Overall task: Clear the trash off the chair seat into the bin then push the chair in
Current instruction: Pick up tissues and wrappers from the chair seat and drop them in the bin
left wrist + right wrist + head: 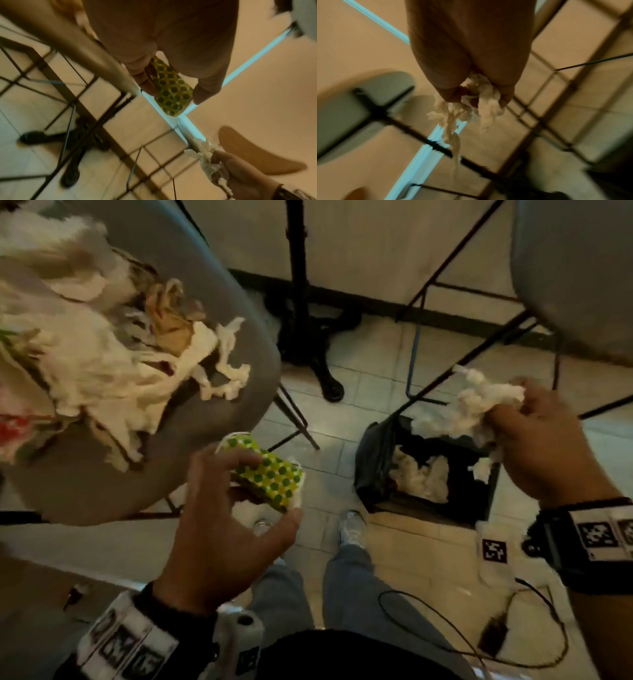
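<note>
A grey chair seat point(219, 344) at the upper left carries a heap of crumpled white tissues point(102, 364) and a brown wrapper point(171, 326). My left hand point(236, 494) grips a crushed yellow paper cup with green dots point(270, 474) just off the seat's front edge; the cup point(171, 89) shows between thumb and fingers in the left wrist view. My right hand point(534, 436) holds a wad of white tissue point(472, 405) above the black-lined bin point(479, 501), which has tissue inside. The wad point(471, 106) dangles from my curled fingers in the right wrist view.
A black table pedestal point(308, 337) stands on the tiled floor behind the bin. A second grey chair point(582, 275) is at the upper right, its thin black legs near the bin. A black cable point(479, 645) lies on the floor by my feet point(352, 529).
</note>
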`<action>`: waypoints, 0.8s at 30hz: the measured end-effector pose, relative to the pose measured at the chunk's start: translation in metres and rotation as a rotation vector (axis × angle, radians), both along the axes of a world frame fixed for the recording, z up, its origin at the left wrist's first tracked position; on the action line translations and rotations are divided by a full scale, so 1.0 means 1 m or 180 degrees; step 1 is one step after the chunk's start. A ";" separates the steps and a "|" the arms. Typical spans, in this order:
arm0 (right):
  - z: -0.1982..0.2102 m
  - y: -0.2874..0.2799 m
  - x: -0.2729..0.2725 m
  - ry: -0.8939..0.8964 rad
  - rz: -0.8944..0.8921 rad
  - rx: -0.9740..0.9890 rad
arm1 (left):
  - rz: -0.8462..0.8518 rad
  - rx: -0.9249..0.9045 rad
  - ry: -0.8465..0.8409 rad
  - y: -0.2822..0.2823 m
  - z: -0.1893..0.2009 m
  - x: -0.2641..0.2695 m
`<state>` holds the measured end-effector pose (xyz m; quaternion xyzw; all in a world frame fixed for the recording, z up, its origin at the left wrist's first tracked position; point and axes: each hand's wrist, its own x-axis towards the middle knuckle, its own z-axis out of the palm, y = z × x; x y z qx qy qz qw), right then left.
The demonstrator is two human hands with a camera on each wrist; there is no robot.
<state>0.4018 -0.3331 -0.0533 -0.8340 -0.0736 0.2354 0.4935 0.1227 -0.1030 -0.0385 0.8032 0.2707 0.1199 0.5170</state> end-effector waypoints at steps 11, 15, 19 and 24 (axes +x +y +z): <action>-0.294 -0.176 0.014 0.2101 -0.1440 -0.1115 | -0.1963 -0.0505 0.1841 -0.151 -0.274 0.210; -0.327 -0.177 0.028 0.2592 -0.1993 -0.0379 | -0.2270 -0.0837 0.2196 -0.180 -0.314 0.226; -0.346 -0.178 0.020 0.2783 -0.1913 -0.0515 | -0.2259 -0.0686 0.2522 -0.159 -0.319 0.194; -0.364 -0.129 -0.011 0.2565 -0.1211 -0.0997 | -0.1933 -0.0571 0.3114 -0.086 -0.319 0.114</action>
